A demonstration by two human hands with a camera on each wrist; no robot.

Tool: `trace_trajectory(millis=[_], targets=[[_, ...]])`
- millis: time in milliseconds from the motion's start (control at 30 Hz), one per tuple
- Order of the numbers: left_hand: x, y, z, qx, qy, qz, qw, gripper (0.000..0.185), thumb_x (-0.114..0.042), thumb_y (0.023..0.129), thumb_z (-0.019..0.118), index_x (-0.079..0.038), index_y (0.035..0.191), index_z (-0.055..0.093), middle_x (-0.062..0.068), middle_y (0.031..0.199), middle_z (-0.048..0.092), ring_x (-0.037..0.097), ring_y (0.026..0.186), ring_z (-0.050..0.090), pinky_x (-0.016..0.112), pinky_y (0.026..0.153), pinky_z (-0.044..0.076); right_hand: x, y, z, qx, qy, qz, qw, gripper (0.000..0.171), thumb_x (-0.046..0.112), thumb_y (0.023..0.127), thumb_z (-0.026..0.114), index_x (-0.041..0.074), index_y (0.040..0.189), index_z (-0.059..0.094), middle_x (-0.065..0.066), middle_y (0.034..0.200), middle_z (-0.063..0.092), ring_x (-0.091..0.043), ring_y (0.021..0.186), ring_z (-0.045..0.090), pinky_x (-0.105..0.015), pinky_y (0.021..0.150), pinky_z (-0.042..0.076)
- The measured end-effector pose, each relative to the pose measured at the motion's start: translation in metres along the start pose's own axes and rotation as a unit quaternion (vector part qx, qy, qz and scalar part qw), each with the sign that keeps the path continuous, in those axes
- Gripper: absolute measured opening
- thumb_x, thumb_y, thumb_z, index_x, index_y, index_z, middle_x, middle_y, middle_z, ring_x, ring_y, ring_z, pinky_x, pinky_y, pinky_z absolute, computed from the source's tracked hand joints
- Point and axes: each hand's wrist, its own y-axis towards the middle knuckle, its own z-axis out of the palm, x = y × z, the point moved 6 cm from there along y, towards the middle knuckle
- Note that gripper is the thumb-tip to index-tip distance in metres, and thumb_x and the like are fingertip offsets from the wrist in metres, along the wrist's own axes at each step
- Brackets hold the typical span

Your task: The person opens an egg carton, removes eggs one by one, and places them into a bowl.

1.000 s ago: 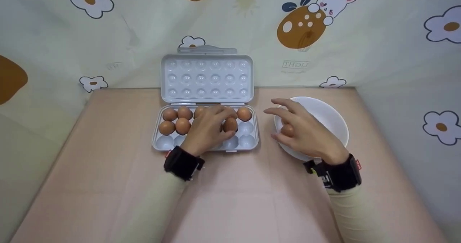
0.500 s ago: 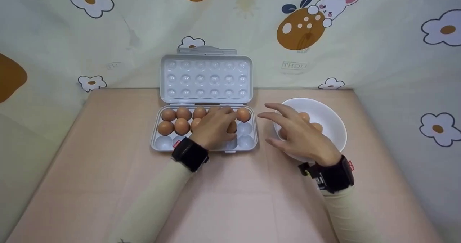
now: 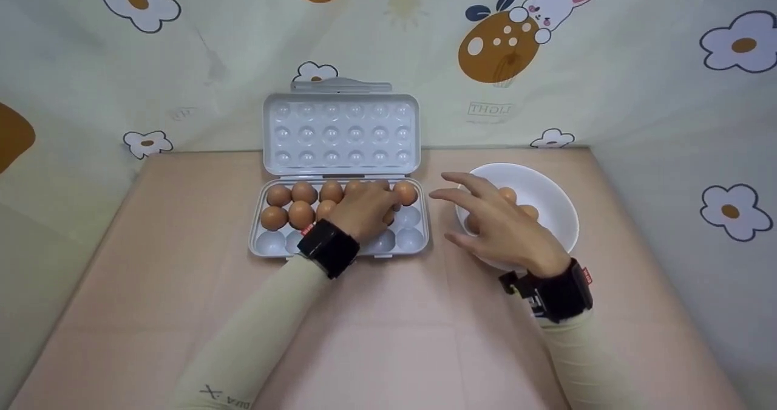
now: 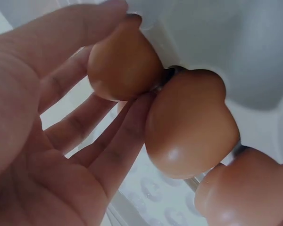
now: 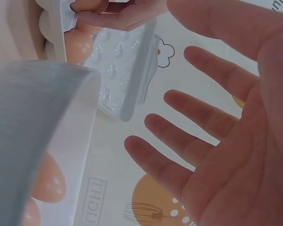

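The person's left hand is reaching into the open grey plastic egg tray at the back of the pink table, its fingertips pinching a brown egg that is sitting among the tray's right-hand cups. Neighbouring brown eggs are crowding close on both sides, one of them touching the pinched egg, so the fingers are working in a tight gap. The tray's dimpled lid is standing upright just behind, leaning against the cartoon-printed curtain. The right hand is hovering, fingers spread and relaxed, grasping nothing, over the near left rim of the round white bowl, partly hiding the loose brown eggs lying inside it, just right of the tray.
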Motion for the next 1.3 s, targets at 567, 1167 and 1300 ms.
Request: trace_trajectory(millis=[567, 1167, 1300], targets=[[-0.004, -0.008, -0.027, -0.072, -0.1, 0.09, 0.9883, 0.026, -0.007, 0.088, 0.083, -0.011, 0.111, 0.072, 0.005, 0.102, 0.066, 0.024, 0.095, 0.06, 0.038, 0.085, 0.05, 0.001, 0.0, -0.007, -0.039, 0.004, -0.048, 0.998, 0.062, 0.022, 0.092, 0.084, 0.031, 0.148, 0.06, 0.0, 0.164, 0.045, -0.025, 0.124, 0.061, -0.057, 0.091, 0.051], [-0.025, -0.024, -0.047, -0.21, -0.29, 0.113, 0.9267, 0.038, -0.028, 0.092, 0.086, -0.005, 0.118, 0.069, 0.007, 0.11, 0.07, 0.017, 0.096, 0.072, 0.022, 0.081, 0.061, 0.012, 0.005, -0.017, -0.129, 0.061, -0.129, 0.981, 0.07, 0.003, 0.085, 0.088, 0.018, 0.147, 0.061, -0.005, 0.152, 0.056, -0.016, 0.127, 0.059, -0.034, 0.086, 0.058], [-0.03, -0.026, -0.045, -0.219, -0.305, 0.113, 0.9198, 0.039, -0.029, 0.092, 0.086, -0.007, 0.12, 0.07, 0.005, 0.112, 0.072, 0.013, 0.096, 0.074, 0.019, 0.079, 0.06, 0.016, 0.006, -0.018, -0.148, 0.074, -0.151, 0.974, 0.065, 0.002, 0.084, 0.088, 0.014, 0.143, 0.064, -0.006, 0.148, 0.058, -0.017, 0.129, 0.061, -0.031, 0.092, 0.057]])
